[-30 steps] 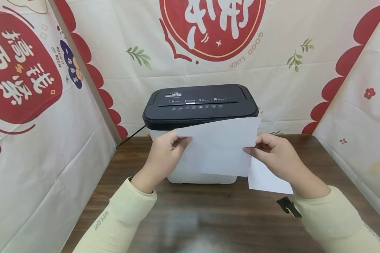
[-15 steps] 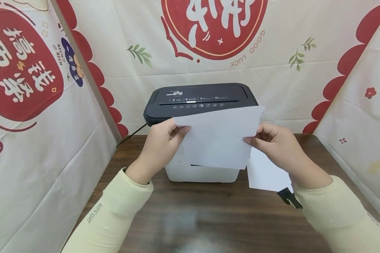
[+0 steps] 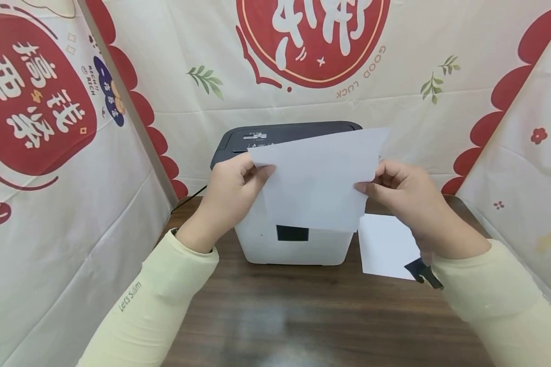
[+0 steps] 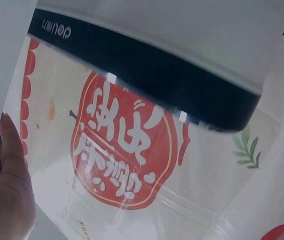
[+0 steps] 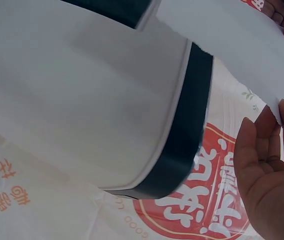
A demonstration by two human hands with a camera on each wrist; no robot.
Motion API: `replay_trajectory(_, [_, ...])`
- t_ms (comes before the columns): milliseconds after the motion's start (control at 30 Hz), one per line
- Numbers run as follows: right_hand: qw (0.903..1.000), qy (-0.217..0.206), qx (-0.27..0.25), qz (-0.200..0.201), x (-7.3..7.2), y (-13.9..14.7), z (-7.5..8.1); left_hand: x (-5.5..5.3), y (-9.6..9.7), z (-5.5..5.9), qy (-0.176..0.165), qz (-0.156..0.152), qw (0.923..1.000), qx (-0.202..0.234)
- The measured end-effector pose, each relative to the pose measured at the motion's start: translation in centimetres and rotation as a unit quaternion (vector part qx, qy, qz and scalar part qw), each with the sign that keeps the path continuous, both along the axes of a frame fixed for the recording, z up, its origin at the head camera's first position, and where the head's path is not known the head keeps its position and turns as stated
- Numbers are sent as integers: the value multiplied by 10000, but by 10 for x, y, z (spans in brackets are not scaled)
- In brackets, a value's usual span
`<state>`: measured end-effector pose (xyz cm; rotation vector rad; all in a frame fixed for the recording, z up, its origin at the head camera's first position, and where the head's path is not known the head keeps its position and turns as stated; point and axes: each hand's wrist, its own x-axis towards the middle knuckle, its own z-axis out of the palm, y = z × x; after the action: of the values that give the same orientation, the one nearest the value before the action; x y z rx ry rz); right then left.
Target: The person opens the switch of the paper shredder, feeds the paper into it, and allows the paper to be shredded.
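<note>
A sheet of white paper [image 3: 319, 178] is stretched between both hands in front of a paper shredder [image 3: 252, 229], white below with a dark lid. My left hand [image 3: 234, 196] pinches the sheet's left edge between thumb and fingers. On the opposite edge, which looks torn in the right wrist view, my right hand [image 3: 401, 199] pinches the paper the same way. The sheet covers much of the shredder's lid and its feed slot in the head view. In the left wrist view the left hand [image 4: 7, 185] shows at the paper's edge, beside the shredder's dark rim [image 4: 147, 70].
Another piece of white paper [image 3: 385, 247] lies on the brown wooden table [image 3: 275, 311], right of the shredder. A black cord [image 3: 188, 199] runs left from the shredder. Printed cloth walls [image 3: 174, 127] enclose the table at the back and both sides.
Both hands have lifted the sheet upward, so it now covers more of the shredder's lid. The shredder's dark front window has come into view below the sheet.
</note>
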<state>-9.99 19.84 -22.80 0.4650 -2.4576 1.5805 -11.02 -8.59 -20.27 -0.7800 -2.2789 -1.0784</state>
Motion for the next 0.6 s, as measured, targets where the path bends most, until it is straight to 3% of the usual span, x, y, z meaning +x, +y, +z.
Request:
replay_trajectory(167, [9996,240,-130,28,-3,-1,10,0,1,11,146,5,9999,-1])
replay_trajectory(400, [9961,791,282,-262,-7,-4,24,0,0,26,257,86,9996,59])
replay_trajectory(600, [9966,741,223,-297,-8,-7,32,0,-1,35,195,195,9996,-16])
